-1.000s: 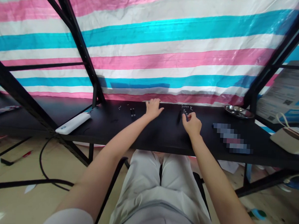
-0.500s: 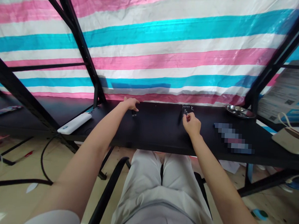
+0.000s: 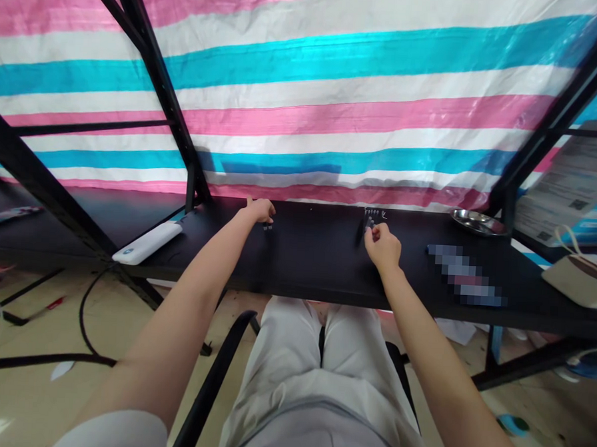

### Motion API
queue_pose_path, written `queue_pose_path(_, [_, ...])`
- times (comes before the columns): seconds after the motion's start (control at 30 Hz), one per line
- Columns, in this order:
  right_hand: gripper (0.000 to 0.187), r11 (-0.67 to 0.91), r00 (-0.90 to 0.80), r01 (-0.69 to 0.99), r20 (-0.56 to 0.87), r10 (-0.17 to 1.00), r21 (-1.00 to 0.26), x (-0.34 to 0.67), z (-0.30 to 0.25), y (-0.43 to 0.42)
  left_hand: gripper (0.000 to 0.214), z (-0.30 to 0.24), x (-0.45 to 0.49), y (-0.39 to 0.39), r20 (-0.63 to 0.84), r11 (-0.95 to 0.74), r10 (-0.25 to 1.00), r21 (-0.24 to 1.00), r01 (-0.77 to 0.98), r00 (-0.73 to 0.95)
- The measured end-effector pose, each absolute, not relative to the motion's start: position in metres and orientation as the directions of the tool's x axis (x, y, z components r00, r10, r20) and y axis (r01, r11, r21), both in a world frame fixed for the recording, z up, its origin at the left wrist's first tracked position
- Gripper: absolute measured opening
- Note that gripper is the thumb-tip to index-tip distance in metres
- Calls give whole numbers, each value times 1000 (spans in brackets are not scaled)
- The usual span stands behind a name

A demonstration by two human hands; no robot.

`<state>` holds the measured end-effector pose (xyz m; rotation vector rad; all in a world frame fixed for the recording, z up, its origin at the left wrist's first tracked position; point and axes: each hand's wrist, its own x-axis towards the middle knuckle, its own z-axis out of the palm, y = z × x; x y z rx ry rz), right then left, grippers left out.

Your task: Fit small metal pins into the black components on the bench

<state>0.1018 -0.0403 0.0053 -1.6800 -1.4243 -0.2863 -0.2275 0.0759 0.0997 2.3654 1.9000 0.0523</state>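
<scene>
My left hand (image 3: pixel 262 210) is over the back left of the black table, fingers curled down and drawn together. Right below its fingertips are small dark pieces with pale metal ends (image 3: pixel 267 227); whether the fingers grip one is hidden. My right hand (image 3: pixel 384 247) is closed in a pinch on a small dark piece with grey tips (image 3: pixel 370 223), too small to name. Just behind that hand, a row of small thin silvery metal bits (image 3: pixel 375 213) lies near the table's back edge.
On the black table (image 3: pixel 316 264) are a shiny metal dish (image 3: pixel 478 223), a blurred-out flat item (image 3: pixel 466 275) and a white oblong device (image 3: pixel 148 242). A beige pouch (image 3: pixel 573 278) lies far right. Black frame posts (image 3: pixel 160 89) and a striped sheet (image 3: pixel 334 118) stand behind.
My left hand's fingers have gone from stretched out to curled down by the small pieces. My right hand stays almost in place, still pinching. The view has shifted slightly.
</scene>
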Motion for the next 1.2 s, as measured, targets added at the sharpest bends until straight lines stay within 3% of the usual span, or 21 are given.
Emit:
queue_pose_path(0.2, [19,59,318,875,662,678,-481,103,5,-39,12,91,-227,79,49,-251,968,93,964,247])
queue_pose_path(0.4, [18,82,323,873,697,641,-480,102,6,-41,9,96,-214,80,217,-343,927,164,925,305])
queue_pose_path(0.57, [20,154,281,883,763,582,-443,99,6,-43,6,100,-173,59,390,-480,860,399,781,330])
queue_pose_path(0.7, [26,214,228,890,799,556,-403,97,6,-45,13,82,-130,29,501,-597,801,636,489,326])
queue_pose_path(0.8, [30,304,106,890,801,589,-341,93,7,-48,21,56,-101,11,517,-579,806,788,208,288])
queue_pose_path(0.93, [35,414,-123,879,729,674,-235,84,8,-50,25,24,-79,0,493,-502,823,864,-42,282])
queue_pose_path(1.2, [46,365,-188,920,654,733,-143,77,4,-47,33,7,-82,-4,358,-323,893,932,-167,272])
